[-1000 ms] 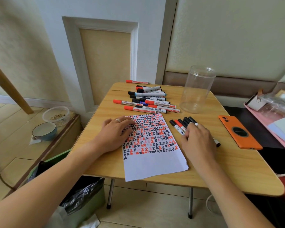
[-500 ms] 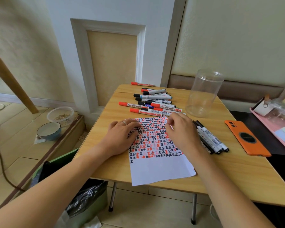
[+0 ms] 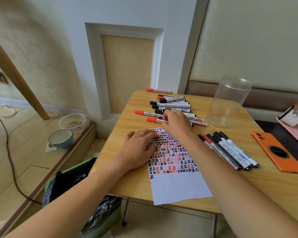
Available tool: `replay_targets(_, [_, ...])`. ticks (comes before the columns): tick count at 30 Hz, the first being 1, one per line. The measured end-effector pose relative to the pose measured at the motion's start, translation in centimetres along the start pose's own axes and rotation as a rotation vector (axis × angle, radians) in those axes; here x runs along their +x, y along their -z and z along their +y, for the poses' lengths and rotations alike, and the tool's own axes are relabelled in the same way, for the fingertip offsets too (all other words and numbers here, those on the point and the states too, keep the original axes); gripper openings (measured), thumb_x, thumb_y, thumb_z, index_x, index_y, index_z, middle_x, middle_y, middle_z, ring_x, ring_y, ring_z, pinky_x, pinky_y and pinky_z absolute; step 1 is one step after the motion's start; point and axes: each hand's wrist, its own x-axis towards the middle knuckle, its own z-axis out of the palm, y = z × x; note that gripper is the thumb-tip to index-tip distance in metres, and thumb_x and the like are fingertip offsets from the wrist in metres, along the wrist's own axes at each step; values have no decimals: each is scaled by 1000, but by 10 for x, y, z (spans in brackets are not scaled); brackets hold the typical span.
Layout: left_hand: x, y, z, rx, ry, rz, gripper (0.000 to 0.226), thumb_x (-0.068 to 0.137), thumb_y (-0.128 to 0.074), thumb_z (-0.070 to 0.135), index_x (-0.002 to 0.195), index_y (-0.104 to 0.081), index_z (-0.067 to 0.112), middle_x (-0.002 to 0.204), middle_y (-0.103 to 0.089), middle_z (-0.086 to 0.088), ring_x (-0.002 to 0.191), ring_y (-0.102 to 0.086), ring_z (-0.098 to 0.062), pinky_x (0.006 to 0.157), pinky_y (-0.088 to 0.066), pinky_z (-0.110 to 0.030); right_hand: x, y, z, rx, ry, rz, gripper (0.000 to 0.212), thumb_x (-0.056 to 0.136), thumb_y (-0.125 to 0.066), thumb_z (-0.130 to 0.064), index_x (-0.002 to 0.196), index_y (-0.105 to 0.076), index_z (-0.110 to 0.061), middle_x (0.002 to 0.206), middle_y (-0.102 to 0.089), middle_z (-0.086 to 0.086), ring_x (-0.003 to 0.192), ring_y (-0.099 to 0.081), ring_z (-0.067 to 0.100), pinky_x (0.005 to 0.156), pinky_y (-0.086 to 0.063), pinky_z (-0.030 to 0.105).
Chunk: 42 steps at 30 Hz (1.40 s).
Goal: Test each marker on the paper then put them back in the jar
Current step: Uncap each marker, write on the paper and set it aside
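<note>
Looks like we're in someone's home: small folding wooden bench (image 3: 273, 191), padded wall panels (image 3: 258, 40), pet bowl (image 3: 60, 139) on the floor.

the right hand (image 3: 176, 124) covers the near ends of several markers in the far pile (image 3: 172, 107), so whether its fingers pinch one of them cannot be told, and the print on the marker barrels is too small to read. the left hand (image 3: 139, 148) lies over the upper left corner of the paper (image 3: 177, 182) and hides the marks under it, while the right forearm crosses the paper's right edge. the pink tray (image 3: 292, 127) and the orange phone (image 3: 279, 150) run out at the right edge of the view, and the bin (image 3: 86, 179) under the table (image 3: 248, 186) is partly hidden by the left forearm.
</note>
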Motion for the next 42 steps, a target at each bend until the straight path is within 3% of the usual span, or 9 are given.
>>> replay_targets(7, [-1, 0, 1, 4, 9, 23, 44, 105, -45, 42, 148, -44, 34, 155, -43, 10, 143, -37, -11, 122, -12, -42, 0, -4, -3, -74, 45, -21, 14, 98, -66, -21, 109, -71, -15, 105, -58, 2, 105, -55, 21, 82, -49, 34])
replay_targets(11, [-3, 2, 3, -94, 21, 178, 46, 103, -53, 34, 147, -42, 26, 147, -46, 5, 135, -41, -12, 116, -25, -40, -17, 10, -7, -53, 116, 72, 11, 97, -63, -21, 105, -68, -15, 100, -49, -5, 103, -52, 18, 82, -45, 32])
replay_targets(16, [-10, 8, 5, -184, 4, 407, 45, 102, -53, 32, 145, -42, 22, 134, -48, 3, 123, -44, -11, 100, -33, -33, -74, 37, -13, 15, 213, 69, 9, 91, -63, -17, 92, -54, -19, 90, -51, -4, 83, -48, 16, 59, -29, 21])
replay_targets(21, [-17, 16, 8, -78, -234, 216, 42, 107, -34, 47, 137, -57, 28, 124, -57, 9, 122, -44, -8, 103, -26, -33, -126, 55, -12, 78, 211, 35, 23, 94, -59, -19, 95, -38, -29, 81, -49, -9, 64, -46, 15, 51, -28, 25])
replay_targets(25, [-17, 19, 18, -69, -322, 86, 46, 108, -25, 50, 109, -64, 27, 96, -66, 11, 93, -54, -9, 89, -35, -39, -147, 54, -5, 113, 224, 82, 8, 98, -56, -28, 102, -50, -25, 88, -58, -8, 69, -51, 16, 55, -35, 29])
replay_targets(28, [-17, 18, 22, -106, -314, -15, 48, 106, -22, 53, 103, -62, 25, 87, -64, 8, 84, -55, -11, 86, -36, -41, -151, 48, -1, 119, 241, 80, 22, 101, -54, -43, 112, -61, -25, 95, -64, -6, 78, -60, 18, 62, -49, 34])
replay_targets(31, [-16, 13, 25, -170, -305, -91, 51, 105, -25, 58, 102, -63, 23, 79, -62, 5, 74, -55, -11, 77, -36, -39, -153, 44, 2, 82, 249, 111, 20, 101, -58, -36, 111, -66, -20, 94, -63, -4, 75, -60, 20, 59, -46, 31])
replay_targets(36, [-12, 10, 28, -225, -271, -53, 46, 103, -34, 50, 96, -66, 18, 78, -64, 6, 69, -53, -5, 66, -30, -32, -153, 39, -1, 107, 239, 92, 18, 103, -56, -35, 107, -60, -18, 95, -62, -5, 71, -53, 17, 57, -41, 29])
replay_targets(42, [-13, 10, 34, -123, -246, 49, 55, 101, -21, 57, 88, -59, 19, 68, -51, 11, 66, -45, -4, 80, -34, -41, -146, 42, -2, 72, 230, 97, 23, 105, -52, -40, 106, -61, -20, 87, -64, -4, 68, -56, 21, 55, -36, 31])
